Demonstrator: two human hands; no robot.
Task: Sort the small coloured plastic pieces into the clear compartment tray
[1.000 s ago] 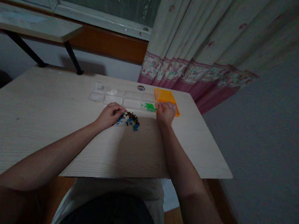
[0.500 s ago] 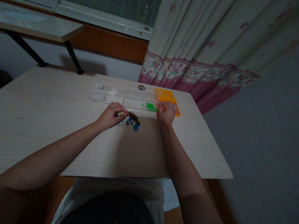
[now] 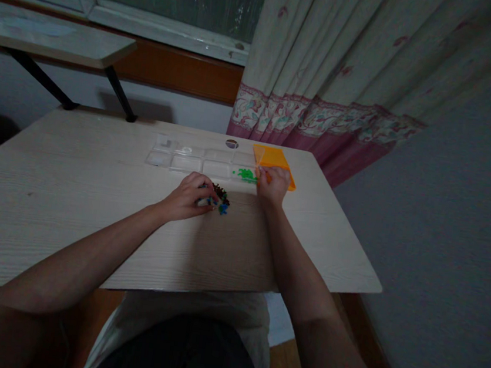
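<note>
My left hand (image 3: 191,197) is at the left side of a pile of small brown, blue and green pieces (image 3: 223,198). Its thumb and fingers are apart around the pile's edge, covering part of it. Behind the pile lies a clear plastic compartment box (image 3: 186,165). Small bright green pieces (image 3: 246,174) sit in its front right compartment. My right hand (image 3: 274,184) is closed at that compartment's right end, over an orange tray (image 3: 273,156). The curled fingers hide whatever they hold.
A pale wooden table (image 3: 92,208) carries everything. At the back left stands a raised shelf (image 3: 79,47) on black legs (image 3: 121,94). A dark round spot (image 3: 231,144) is behind the box. A patterned curtain (image 3: 306,114) hangs past the far edge.
My left hand has moved right and slightly toward me, over the pile, and its thumb and fingers have spread. My right hand stays at the box's right end.
</note>
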